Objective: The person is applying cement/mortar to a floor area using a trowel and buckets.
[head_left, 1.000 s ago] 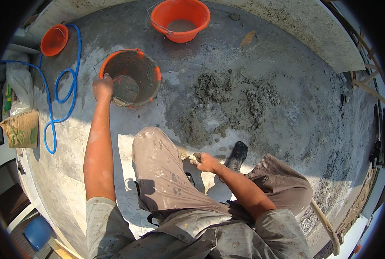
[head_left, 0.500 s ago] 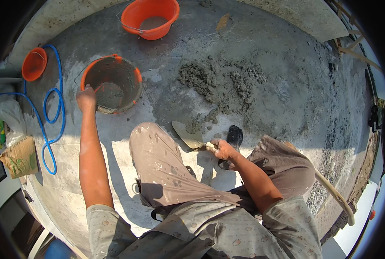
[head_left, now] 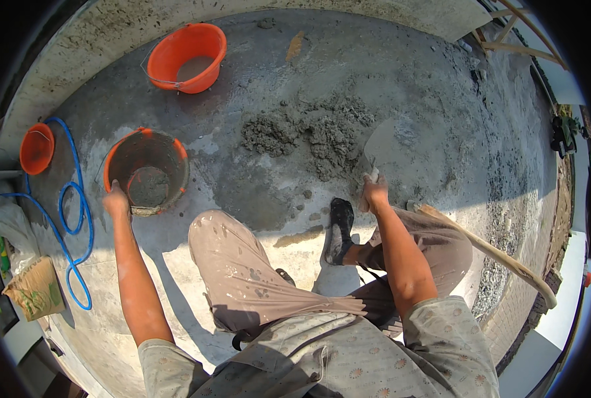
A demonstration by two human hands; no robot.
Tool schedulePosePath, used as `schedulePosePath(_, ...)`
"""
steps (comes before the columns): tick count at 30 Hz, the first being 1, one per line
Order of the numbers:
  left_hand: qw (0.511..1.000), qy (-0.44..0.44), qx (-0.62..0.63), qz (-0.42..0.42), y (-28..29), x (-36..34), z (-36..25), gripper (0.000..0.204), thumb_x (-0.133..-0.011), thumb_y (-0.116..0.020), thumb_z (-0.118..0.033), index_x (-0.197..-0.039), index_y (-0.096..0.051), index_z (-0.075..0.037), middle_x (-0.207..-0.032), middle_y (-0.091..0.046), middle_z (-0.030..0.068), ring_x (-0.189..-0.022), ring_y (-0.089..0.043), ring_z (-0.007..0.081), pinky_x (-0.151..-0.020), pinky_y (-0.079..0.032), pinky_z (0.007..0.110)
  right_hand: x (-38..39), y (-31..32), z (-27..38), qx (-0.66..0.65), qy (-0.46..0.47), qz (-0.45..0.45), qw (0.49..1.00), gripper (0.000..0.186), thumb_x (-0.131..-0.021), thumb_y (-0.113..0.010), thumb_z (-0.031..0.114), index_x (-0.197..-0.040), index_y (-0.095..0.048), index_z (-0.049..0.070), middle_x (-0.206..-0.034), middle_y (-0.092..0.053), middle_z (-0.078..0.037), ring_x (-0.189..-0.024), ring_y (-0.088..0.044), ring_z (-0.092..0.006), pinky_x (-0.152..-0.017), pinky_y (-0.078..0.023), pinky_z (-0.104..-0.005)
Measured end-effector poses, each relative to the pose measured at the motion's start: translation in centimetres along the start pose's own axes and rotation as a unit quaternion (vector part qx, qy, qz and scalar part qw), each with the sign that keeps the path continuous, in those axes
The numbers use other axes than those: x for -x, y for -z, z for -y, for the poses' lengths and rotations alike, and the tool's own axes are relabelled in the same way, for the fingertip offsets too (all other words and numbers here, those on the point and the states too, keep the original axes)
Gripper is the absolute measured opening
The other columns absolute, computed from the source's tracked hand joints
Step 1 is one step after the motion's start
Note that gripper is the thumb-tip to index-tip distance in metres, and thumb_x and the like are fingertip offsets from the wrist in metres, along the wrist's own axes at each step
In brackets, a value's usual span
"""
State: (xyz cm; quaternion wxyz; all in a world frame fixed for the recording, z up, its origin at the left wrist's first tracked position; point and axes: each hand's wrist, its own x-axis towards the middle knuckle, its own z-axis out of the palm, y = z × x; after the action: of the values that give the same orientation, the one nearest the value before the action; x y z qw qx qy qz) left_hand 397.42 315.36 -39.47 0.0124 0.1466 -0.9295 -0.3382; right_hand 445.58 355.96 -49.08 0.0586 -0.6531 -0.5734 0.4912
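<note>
My left hand (head_left: 116,201) grips the near-left rim of a bucket (head_left: 167,154) with an orange rim. Grey mortar coats the bucket's inner wall and covers its bottom. In my right hand (head_left: 375,192) is a trowel (head_left: 373,175), held by its pale, mortar-smeared handle. Its blade points away from me at the right side of a wet mortar heap (head_left: 332,136) and is hard to make out against the grey. The heap lies in rough clumps on the floor, ahead of my dark-socked foot (head_left: 340,229).
Beyond the bucket stands an orange basin (head_left: 187,56) with a wire handle. A smaller orange pail (head_left: 37,149) and a looped blue hose (head_left: 76,199) lie at left, near a paper sack (head_left: 35,288). A wooden handle (head_left: 501,255) slants past my right knee.
My right hand has carried the trowel forward and right, from beside my foot to the heap's right side. Mortar near the foot has been scraped away. My left hand stays on the bucket rim.
</note>
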Motion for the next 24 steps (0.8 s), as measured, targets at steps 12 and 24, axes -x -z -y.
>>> schedulePosePath(12, 0.998, -0.023, -0.048, 0.03, -0.8, 0.5, -0.5, 0.051, -0.083, -0.058, -0.037, -0.092, -0.061, 0.013, -0.087, -0.064, 0.0234, -0.077, -0.06, 0.0287, -0.072, -0.045, 0.039, 4.8, -2.9, -0.8, 0.35, 0.139, -0.04, 0.926, 0.045, -0.074, -0.06, 0.011, -0.116, -0.044, 0.007, -0.093, -0.06, -0.026, -0.089, -0.06, -0.0397, -0.078, -0.048, -0.0475)
schedulePosePath(24, 0.998, 0.009, 0.047, 0.032, -1.6, 0.0, 0.7, 0.043, -0.082, -0.061, -0.028, -0.091, -0.06, 0.014, -0.085, -0.064, 0.021, -0.075, -0.06, 0.0272, -0.07, -0.045, 0.038, 5.6, -9.6, 0.3, 0.196, -0.017, 0.009, 0.98, 0.063, -0.072, -0.068, 0.024, -0.122, -0.041, -0.001, -0.099, -0.06, -0.028, -0.097, -0.058, -0.0408, -0.083, -0.048, -0.0412)
